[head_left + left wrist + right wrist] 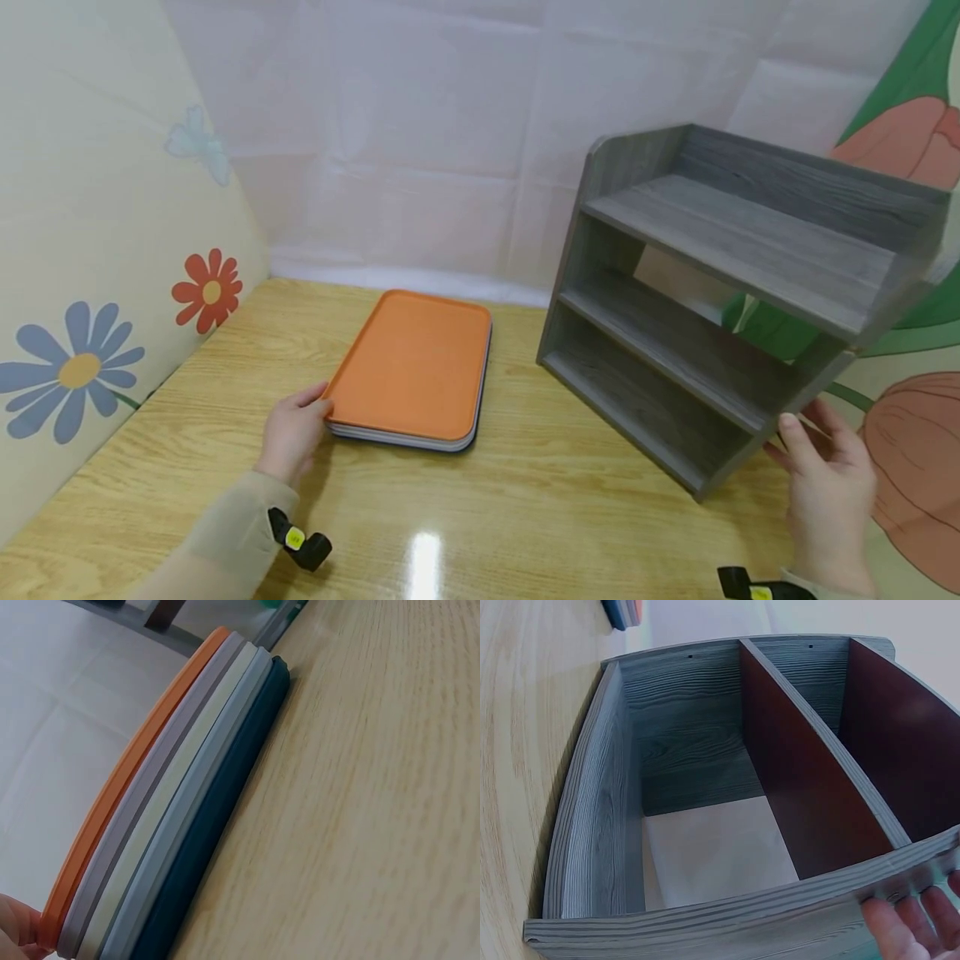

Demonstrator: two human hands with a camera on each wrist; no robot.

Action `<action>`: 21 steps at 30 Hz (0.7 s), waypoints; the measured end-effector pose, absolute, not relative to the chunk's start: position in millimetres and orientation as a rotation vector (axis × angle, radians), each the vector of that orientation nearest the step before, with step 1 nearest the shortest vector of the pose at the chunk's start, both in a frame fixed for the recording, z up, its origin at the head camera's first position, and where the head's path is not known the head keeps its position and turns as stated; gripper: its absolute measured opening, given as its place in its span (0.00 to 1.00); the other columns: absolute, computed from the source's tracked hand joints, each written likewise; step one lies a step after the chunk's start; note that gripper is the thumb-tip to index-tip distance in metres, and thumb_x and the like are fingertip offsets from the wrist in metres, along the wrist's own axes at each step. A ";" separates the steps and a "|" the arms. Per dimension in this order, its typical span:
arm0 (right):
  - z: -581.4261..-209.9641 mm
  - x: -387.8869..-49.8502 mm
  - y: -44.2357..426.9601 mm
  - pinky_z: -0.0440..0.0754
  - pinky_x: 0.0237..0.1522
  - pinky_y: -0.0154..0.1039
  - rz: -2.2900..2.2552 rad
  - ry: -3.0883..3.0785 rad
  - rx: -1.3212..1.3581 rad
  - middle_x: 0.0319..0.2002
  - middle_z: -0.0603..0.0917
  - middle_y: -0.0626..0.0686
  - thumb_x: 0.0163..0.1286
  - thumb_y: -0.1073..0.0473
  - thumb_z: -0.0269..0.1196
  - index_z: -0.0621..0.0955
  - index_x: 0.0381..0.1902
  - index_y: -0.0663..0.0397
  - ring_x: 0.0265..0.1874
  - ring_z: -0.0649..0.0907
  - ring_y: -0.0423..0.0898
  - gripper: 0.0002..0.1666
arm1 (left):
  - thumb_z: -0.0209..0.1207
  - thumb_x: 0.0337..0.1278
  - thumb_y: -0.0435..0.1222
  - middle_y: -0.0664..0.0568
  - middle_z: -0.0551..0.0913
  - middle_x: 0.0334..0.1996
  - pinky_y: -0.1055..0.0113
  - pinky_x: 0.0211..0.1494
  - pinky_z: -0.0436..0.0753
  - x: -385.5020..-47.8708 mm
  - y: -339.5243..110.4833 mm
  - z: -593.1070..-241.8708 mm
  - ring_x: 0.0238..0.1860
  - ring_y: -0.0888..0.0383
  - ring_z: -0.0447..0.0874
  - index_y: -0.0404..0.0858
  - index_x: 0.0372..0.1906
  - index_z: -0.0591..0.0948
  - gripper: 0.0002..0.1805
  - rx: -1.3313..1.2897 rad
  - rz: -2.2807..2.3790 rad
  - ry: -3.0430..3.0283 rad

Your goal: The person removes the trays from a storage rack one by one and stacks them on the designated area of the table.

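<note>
An orange tray [412, 367] lies on top of a stack of several trays on the table. Below it, the left wrist view shows the edges of a lilac tray [150, 787], a cream one, a pale blue one and a dark teal tray [225, 802]. My left hand [288, 433] pinches the orange tray's near left corner. To the right stands a grey wooden shelf unit [667, 346], angled on the table. My right hand [832, 492] touches its near side panel, fingertips [885, 919] resting against the outer face.
The wood-grain table [540, 517] carries both the trays and the shelf unit. A white cloth [420, 150] hangs behind. Flower-printed panels stand at the left [75, 208] and right [915, 450], the right one close to the shelf unit.
</note>
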State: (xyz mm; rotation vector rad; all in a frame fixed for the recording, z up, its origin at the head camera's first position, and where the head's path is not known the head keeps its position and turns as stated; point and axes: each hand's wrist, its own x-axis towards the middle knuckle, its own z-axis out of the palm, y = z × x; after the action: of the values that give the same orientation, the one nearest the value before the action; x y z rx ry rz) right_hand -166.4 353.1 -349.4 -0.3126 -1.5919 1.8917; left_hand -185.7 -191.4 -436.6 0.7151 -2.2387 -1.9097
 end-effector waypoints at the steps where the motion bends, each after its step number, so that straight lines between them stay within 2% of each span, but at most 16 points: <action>1: -349.5 -166.3 353.1 0.82 0.26 0.27 1.891 -1.592 -0.312 0.51 0.79 0.50 0.62 0.67 0.66 0.79 0.60 0.56 0.43 0.80 0.40 0.26 | 0.47 0.69 0.34 0.41 0.57 0.72 0.53 0.70 0.61 -185.5 -191.0 -437.3 0.71 0.48 0.52 0.37 0.71 0.64 0.27 0.725 -1.923 -2.227; 9: -350.5 -166.8 353.3 0.82 0.26 0.27 1.887 -1.598 -0.319 0.50 0.79 0.50 0.62 0.66 0.66 0.78 0.60 0.55 0.43 0.80 0.40 0.26 | 0.49 0.70 0.36 0.44 0.57 0.72 0.56 0.72 0.56 -183.2 -187.0 -442.6 0.72 0.50 0.51 0.37 0.71 0.63 0.27 0.764 -2.023 -2.096; 21: -351.7 -167.2 353.6 0.82 0.27 0.27 1.893 -1.579 -0.300 0.51 0.79 0.51 0.62 0.67 0.66 0.79 0.59 0.55 0.45 0.80 0.41 0.26 | 0.50 0.71 0.41 0.45 0.59 0.72 0.59 0.73 0.56 -182.9 -182.6 -445.7 0.72 0.53 0.53 0.37 0.71 0.63 0.28 0.761 -2.123 -1.942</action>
State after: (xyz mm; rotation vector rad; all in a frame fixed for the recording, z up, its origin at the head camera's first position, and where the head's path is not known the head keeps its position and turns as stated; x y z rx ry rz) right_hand -167.2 353.6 -351.7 -0.3003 -1.5795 1.8933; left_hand -182.9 -182.6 -445.7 0.7613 -1.9421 -2.1227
